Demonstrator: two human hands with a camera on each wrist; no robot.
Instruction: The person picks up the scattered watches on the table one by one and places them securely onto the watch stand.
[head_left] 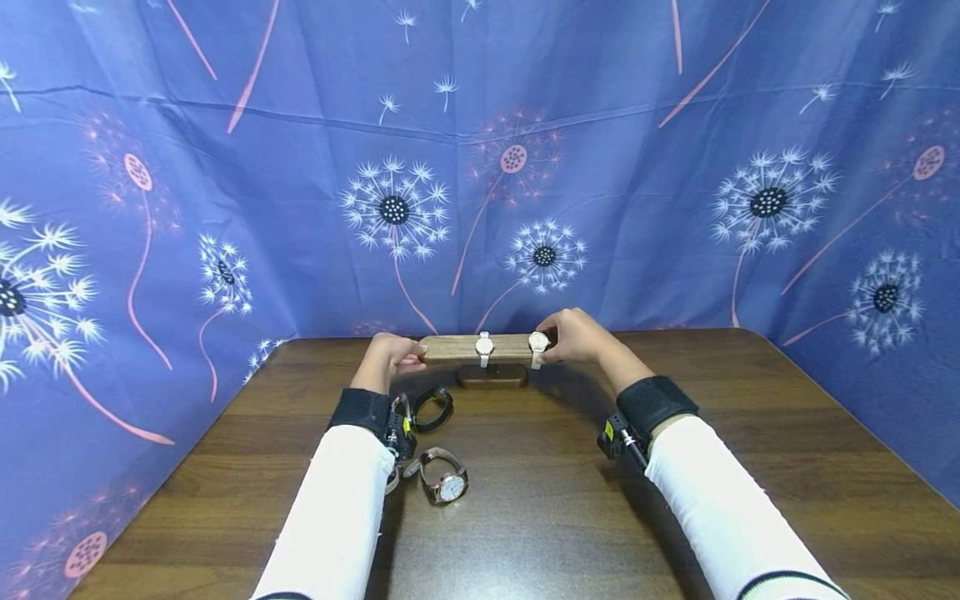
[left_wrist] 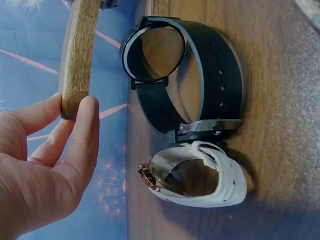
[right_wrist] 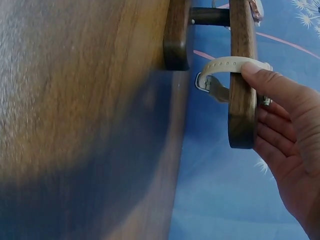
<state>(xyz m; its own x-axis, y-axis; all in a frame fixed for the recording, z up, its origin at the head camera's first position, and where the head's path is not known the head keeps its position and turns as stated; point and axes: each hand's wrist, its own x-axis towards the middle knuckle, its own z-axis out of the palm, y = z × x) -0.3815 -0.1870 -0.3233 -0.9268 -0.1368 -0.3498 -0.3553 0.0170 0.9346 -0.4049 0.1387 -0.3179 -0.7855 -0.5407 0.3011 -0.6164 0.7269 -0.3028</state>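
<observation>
A wooden watch stand has a horizontal bar (head_left: 450,347) on a dark base (head_left: 492,377) toward the table's back. My left hand (head_left: 388,353) pinches the bar's left end between thumb and fingers. One white-strapped watch (head_left: 484,345) hangs round the bar near its middle. Around the right part of the bar is a second watch with a pale strap (right_wrist: 227,63), its round dial facing up in the head view. My right hand (head_left: 577,337) grips this watch, the thumb on its strap and the other fingers behind the bar, partly hidden.
Below my left hand stand a black-strapped watch (left_wrist: 220,75) and a white-strapped watch (left_wrist: 232,187). A brown-strapped watch (head_left: 452,487) lies nearer on the wooden table (head_left: 540,517). My left wrist partly covers others. Blue patterned cloth (head_left: 637,275) hangs behind the table.
</observation>
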